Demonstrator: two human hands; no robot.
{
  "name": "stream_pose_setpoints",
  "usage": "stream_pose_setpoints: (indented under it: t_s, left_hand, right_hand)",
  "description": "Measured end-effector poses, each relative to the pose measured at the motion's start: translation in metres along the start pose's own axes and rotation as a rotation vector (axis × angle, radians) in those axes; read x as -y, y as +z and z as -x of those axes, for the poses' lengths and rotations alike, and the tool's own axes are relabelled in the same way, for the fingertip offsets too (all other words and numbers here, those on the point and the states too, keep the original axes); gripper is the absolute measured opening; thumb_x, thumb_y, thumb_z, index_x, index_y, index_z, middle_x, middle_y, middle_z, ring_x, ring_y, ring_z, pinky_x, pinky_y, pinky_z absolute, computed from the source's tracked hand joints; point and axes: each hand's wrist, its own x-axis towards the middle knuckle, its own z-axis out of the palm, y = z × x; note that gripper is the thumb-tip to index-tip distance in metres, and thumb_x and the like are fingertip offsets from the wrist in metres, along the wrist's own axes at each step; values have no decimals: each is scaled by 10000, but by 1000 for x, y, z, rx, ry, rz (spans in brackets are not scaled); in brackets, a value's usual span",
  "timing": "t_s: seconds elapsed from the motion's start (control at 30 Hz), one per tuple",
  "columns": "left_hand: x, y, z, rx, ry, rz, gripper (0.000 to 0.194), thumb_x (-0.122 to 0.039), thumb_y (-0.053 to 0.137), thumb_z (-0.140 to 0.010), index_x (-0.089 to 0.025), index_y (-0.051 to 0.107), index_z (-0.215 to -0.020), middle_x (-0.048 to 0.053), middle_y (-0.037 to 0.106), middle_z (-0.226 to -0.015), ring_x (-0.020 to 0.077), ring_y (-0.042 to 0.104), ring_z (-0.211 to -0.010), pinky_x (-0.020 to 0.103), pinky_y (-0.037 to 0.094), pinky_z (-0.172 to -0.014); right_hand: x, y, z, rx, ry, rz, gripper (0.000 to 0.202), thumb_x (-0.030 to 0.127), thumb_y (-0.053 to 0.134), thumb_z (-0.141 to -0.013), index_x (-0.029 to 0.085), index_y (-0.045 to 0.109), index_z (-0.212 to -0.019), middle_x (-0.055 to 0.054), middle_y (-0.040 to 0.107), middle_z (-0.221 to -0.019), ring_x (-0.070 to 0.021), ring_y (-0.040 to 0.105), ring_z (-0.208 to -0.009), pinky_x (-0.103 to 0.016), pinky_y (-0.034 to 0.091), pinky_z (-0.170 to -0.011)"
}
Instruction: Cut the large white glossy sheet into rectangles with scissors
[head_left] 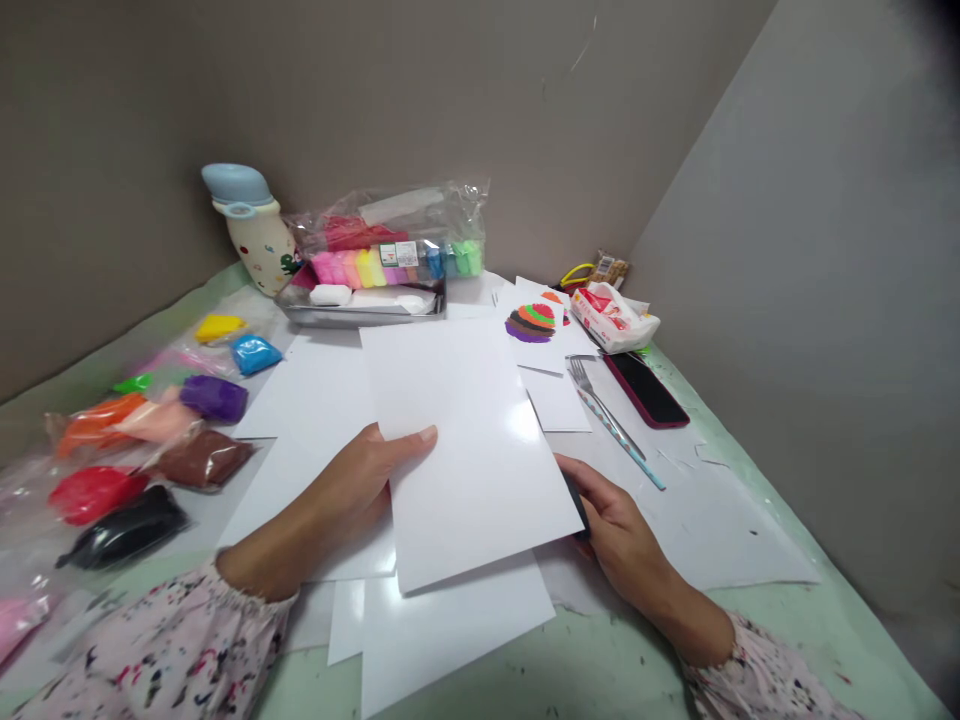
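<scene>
A blank white sheet of paper [465, 470] is raised above the table, tilted toward me. My left hand [375, 465] pinches its left edge, thumb on top and fingers underneath. On the other side, my right hand [611, 515] is closed around a black-handled tool [577, 505] by the sheet's lower right corner. Most of that tool is hidden behind the paper and my fingers, so its kind cannot be made out. More white sheets [450, 635] lie below the raised one. Beyond it rests a card with a striped coloured round shape [532, 322].
Bagged coloured clay [214, 398] lies at left. Behind stand a bottle [259, 235] and a metal tray [360, 315] with a clear bag of clay [397, 250]. At right are a fork [592, 385], a phone [646, 390] and a tissue pack [611, 318], near the wall.
</scene>
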Motion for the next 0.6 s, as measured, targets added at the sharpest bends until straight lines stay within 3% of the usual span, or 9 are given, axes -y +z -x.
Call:
stream_pose_setpoints:
  t_s: [0.27, 0.47, 0.6]
  left_hand:
    - [1, 2, 0, 20, -18, -7, 327, -215, 777, -779, -143, 747, -1096, 151, 795, -955, 303, 767, -849, 367, 616, -740]
    - [0, 5, 3, 8, -36, -22, 324, -245, 760, -805, -151, 739, -1114, 143, 790, -1012, 283, 765, -857, 350, 611, -755]
    - [0, 6, 3, 27, -31, -33, 324, -212, 751, -800, -160, 738, -1120, 129, 793, -1000, 271, 764, -842, 344, 608, -763]
  right_hand:
    - [0, -1, -2, 3, -11, 4, 386, 416, 537, -946, 240, 630, -1277, 6, 610, -756, -138, 469, -568, -269, 452, -552]
    - [-2, -2, -2, -5, -52, -3, 364, 400, 529, -966, 249, 626, -1283, -10, 649, -810, -176, 572, -734, -290, 499, -687]
    - [-2, -1, -2, 15, -77, -34, 367, 392, 520, -979, 258, 610, -1308, -35, 710, -962, -186, 618, -844, -302, 517, -765]
